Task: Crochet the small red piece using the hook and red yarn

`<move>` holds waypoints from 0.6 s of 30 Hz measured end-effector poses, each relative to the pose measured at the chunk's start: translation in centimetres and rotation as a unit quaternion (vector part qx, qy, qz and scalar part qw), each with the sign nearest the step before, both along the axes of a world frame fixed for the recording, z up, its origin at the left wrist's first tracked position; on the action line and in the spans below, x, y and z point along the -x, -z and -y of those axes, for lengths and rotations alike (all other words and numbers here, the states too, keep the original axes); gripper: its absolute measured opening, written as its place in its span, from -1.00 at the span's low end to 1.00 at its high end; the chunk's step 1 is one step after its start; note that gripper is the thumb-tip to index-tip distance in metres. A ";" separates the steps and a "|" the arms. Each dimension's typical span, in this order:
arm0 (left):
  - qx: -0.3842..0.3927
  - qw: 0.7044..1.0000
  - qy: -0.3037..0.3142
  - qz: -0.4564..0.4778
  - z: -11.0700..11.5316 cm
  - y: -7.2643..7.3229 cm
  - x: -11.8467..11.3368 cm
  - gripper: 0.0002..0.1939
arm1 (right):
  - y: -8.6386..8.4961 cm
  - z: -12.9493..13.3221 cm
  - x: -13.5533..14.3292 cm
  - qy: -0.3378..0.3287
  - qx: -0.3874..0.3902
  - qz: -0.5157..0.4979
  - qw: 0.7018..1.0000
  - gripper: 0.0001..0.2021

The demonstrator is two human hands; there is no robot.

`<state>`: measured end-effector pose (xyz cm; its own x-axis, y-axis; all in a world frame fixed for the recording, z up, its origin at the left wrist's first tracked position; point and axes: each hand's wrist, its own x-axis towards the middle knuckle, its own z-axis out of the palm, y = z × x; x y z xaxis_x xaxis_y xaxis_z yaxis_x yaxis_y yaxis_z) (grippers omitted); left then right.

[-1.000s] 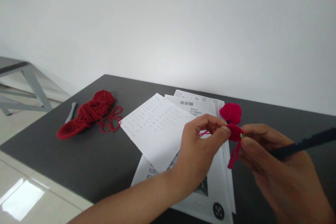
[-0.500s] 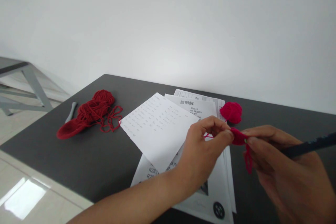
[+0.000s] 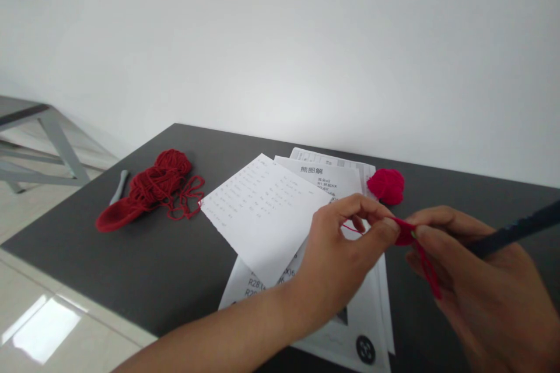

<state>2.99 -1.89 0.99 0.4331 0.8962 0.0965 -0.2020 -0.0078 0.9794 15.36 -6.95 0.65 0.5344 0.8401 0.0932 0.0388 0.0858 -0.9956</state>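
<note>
A small bright pink-red crocheted piece (image 3: 405,233) is pinched between both hands above the papers' right edge. My left hand (image 3: 345,250) grips its left end with thumb and forefinger, a thin strand of yarn running behind the fingers. On the right side, my right hand (image 3: 481,280) pinches the other end and also holds a dark blue handle (image 3: 520,227) that sticks out to the right. A loose tail of yarn (image 3: 429,274) hangs below the right fingertips. Behind the hands lies a bright pink-red ball of yarn (image 3: 387,186).
A handwritten sheet (image 3: 266,210) overlaps printed pages (image 3: 345,344) on the dark table (image 3: 210,280). At the left lie dark red yarn with a crocheted piece (image 3: 151,186) and a grey tool (image 3: 119,186). A grey-legged stool (image 3: 61,140) stands beyond the table.
The crocheted piece has shifted slightly right and tilted, with more of it covered by the left fingers. The hanging yarn tail now slants to the right instead of hanging straight down.
</note>
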 end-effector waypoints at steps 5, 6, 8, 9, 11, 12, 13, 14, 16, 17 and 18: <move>0.055 0.998 0.011 0.004 0.0 -0.1 -0.1 -0.87 | -0.1 -0.1 0.0 -0.023 0.006 -0.015 1.000 -0.81; 0.067 0.998 0.016 0.009 0.0 -0.1 -0.1 -0.87 | -0.1 0.0 0.1 -0.024 0.004 -0.017 1.000 -0.81; 0.089 0.996 0.023 0.017 0.0 -0.1 -0.1 -0.85 | -0.2 0.1 0.1 -0.027 0.002 -0.014 1.000 -0.82; 0.098 0.995 0.025 0.019 0.0 -0.1 -0.1 -0.84 | -0.2 0.2 0.1 -0.031 0.004 -0.010 0.999 -0.82; 0.101 0.994 0.025 0.018 0.0 0.0 -0.1 -0.83 | -0.2 0.3 0.0 -0.035 0.006 -0.009 0.999 -0.83; 0.097 0.995 0.023 0.014 0.1 0.0 -0.1 -0.83 | -0.2 0.3 0.0 -0.037 0.006 -0.010 0.999 -0.83; 0.090 0.996 0.022 0.011 0.1 0.0 -0.1 -0.84 | -0.2 0.3 0.0 -0.036 0.003 -0.013 0.999 -0.83; 0.085 0.996 0.021 0.011 0.1 0.0 -0.2 -0.84 | -0.1 0.2 0.0 -0.034 0.000 -0.013 0.999 -0.83; 0.084 0.996 0.019 0.015 0.1 0.1 -0.1 -0.84 | -0.1 0.2 0.0 -0.034 0.002 -0.010 0.999 -0.85; 0.087 0.996 0.019 0.017 0.0 0.1 -0.1 -0.84 | 0.0 0.3 0.0 -0.036 0.005 -0.008 0.999 -0.84; 0.089 0.996 0.018 0.018 0.0 0.1 -0.1 -0.84 | 0.0 0.3 0.0 -0.038 0.008 -0.006 0.999 -0.83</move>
<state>3.13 -1.91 0.90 0.4638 0.8847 -0.0468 -0.2346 0.1736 0.9564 15.37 -7.28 0.63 0.4697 0.8798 0.0728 0.0208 0.0714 -0.9972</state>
